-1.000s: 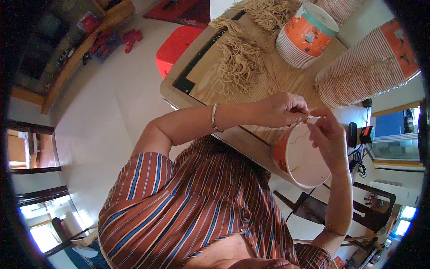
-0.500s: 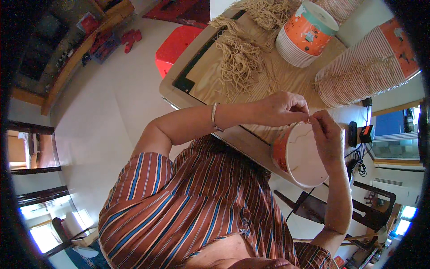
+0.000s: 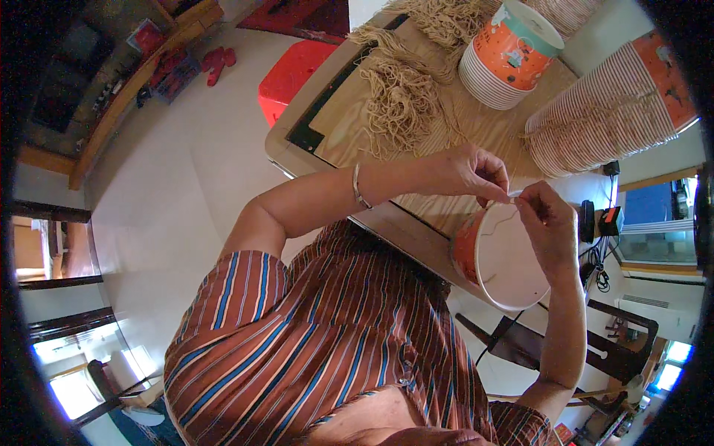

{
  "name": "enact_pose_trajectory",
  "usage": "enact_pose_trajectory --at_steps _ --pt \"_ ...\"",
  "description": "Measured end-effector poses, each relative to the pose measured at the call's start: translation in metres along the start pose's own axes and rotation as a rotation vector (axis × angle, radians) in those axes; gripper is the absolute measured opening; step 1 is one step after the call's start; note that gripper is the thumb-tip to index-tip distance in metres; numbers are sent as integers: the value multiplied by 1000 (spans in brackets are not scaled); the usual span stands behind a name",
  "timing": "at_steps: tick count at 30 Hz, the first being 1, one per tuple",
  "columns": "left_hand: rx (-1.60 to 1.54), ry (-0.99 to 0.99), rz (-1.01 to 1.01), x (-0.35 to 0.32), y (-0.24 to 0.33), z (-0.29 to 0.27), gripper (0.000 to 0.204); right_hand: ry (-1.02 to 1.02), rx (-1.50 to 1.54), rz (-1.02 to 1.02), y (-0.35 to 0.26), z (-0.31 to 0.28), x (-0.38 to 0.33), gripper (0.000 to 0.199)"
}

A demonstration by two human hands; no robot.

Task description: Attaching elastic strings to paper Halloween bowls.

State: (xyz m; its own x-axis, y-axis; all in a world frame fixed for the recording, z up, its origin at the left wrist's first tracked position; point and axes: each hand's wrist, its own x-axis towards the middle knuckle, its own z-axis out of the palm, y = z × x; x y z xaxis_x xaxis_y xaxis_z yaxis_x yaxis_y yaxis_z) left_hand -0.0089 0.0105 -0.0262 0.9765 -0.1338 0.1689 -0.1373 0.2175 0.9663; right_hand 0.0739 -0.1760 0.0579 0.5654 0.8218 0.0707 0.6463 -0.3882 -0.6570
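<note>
My left hand (image 3: 470, 175), a silvery bangle at its wrist, pinches a thin strand of twine (image 3: 513, 200). Meeting it fingertip to fingertip, my right hand (image 3: 549, 219) has closed on the same strand. Below them sits an orange paper tub (image 3: 465, 249) at the table edge, its pale opening turned toward me. Some twine loops across that opening. The exact grip is partly hidden by my fingers. Farther off on the table, a loose heap of tan twine (image 3: 401, 104) lies beyond my left forearm.
Nested orange tubs (image 3: 513, 63) stand at the far side of the wooden table (image 3: 338, 141). A longer stack of tubs (image 3: 606, 115), with twine across it, lies at the right. Black cables (image 3: 597, 271) hang near the table's right side. A red stool (image 3: 294, 74) stands beyond.
Both hands have shifted slightly, and my left fingers have dipped a little and spread apart more. The loop of twine over the tub's opening has changed shape. The tub stays put.
</note>
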Motion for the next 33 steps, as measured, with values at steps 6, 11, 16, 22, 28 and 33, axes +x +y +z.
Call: enact_pose_trajectory --at_steps 6,11,16,22,28,33 --pt "-25 -21 -10 -2 1 -5 15 12 -61 -27 -6 1 -2 8" --pt "-59 -63 8 0 -7 -9 14 2 -99 -133 -13 -3 -3 7" --pt "-76 -32 47 -5 -5 -8 13 -24 -158 -158 -15 -4 -5 9" --pt "-66 79 131 -15 -10 2 16 95 -80 -164 -10 4 -6 9" --pt "231 251 106 -15 -22 17 16 191 121 -99 -5 15 -6 6" --pt "50 278 61 -20 -20 29 16 143 536 167 -9 17 -2 7"
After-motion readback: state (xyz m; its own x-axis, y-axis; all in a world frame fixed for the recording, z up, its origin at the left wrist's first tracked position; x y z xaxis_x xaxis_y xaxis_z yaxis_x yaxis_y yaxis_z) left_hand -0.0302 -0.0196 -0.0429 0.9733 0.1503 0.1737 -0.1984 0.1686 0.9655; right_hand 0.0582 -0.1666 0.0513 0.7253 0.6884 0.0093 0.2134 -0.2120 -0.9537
